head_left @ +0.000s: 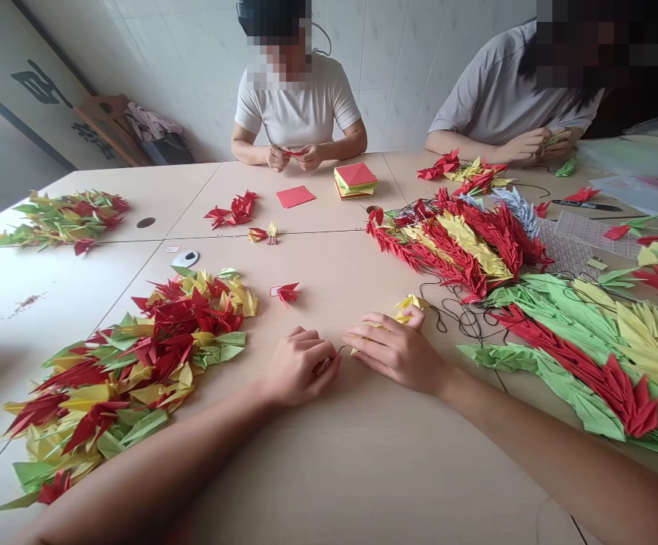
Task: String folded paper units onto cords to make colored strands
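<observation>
My left hand (306,365) is closed, its fingers curled down near the tabletop. From its fingertips a short length of black thread (341,349) runs towards my right hand (394,350). The fingers of that hand curve over several yellow folded paper cranes (410,305), which show above the thumb and between the fingers; most of them are hidden. A single red paper crane (287,294) lies just beyond my left hand. Left of it spreads a heap of loose red, yellow and green paper cranes (163,333).
Strung red and yellow cranes (465,238) and green strings (572,318) with tangled black thread (456,314) cover the right side. Farther back are a paper stack (356,182), a red sheet (295,197) and another crane pile (67,216). Two people sit opposite, handling paper.
</observation>
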Available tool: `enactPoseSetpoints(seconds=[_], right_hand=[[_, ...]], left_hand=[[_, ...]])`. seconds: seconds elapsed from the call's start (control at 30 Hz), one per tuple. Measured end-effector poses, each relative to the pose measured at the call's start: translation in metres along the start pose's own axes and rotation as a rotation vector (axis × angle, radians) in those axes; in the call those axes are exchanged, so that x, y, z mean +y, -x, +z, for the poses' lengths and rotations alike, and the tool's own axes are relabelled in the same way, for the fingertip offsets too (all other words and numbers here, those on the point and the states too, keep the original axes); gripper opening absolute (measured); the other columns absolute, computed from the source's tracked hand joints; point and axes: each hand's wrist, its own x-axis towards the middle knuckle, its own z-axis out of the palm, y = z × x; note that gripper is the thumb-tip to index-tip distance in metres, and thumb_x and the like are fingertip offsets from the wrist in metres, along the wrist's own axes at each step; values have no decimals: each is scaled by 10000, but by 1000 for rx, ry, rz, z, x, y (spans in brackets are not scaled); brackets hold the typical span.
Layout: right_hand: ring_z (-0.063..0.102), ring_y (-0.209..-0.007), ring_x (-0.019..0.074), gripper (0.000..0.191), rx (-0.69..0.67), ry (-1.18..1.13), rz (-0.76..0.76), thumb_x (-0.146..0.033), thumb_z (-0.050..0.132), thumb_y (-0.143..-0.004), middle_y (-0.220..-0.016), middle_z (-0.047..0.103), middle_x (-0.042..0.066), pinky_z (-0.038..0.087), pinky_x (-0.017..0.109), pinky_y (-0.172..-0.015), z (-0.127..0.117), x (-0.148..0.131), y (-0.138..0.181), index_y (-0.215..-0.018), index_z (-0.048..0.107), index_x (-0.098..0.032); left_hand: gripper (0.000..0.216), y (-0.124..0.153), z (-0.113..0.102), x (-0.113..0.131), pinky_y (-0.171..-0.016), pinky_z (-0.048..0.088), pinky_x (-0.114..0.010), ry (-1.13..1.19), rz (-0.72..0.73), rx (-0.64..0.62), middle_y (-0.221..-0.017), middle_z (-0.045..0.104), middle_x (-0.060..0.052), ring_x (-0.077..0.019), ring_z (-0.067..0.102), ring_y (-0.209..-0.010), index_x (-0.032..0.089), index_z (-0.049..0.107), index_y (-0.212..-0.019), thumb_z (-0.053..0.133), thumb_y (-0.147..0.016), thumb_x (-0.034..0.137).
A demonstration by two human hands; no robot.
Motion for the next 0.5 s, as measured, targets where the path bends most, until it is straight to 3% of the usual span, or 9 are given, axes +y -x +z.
enactPoseSetpoints(seconds=[0.17,0.33,0.43,0.5], right_hand=[[569,-1036,198,197,60,37,39,-207,500,-969,-957,740,-26,187,380,-806,3,6,3,-969,690,-256],[573,-1004,204,187,80,85,36,-216,512,-959,-940,744,-18,179,372,-772,2,7,3,-965,696,-253],[579,-984,213,175,99,65,28,-277,537,-934,-1001,733,15,208,378,-779,0,3,0,-1015,682,-220],[577,-984,215,229,103,26,22,-324,550,-914,-1038,721,34,234,379,-791,-2,0,-2,-1068,658,-193]], left_hand=[[253,0,0,0,-596,356,-265,-3,12,12,-505,491,30,-111,445,-512,185,465,-611,467,-862,157],[240,-1,0,2,-594,356,-260,6,-30,17,-502,481,34,-109,436,-515,184,442,-604,476,-839,149],[122,0,-2,1,-613,371,-277,59,-63,-9,-584,531,17,-136,481,-581,184,521,-758,529,-838,276],[272,1,-3,-1,-656,401,-306,128,-75,-16,-712,557,-15,-163,504,-656,167,529,-949,520,-845,418]])
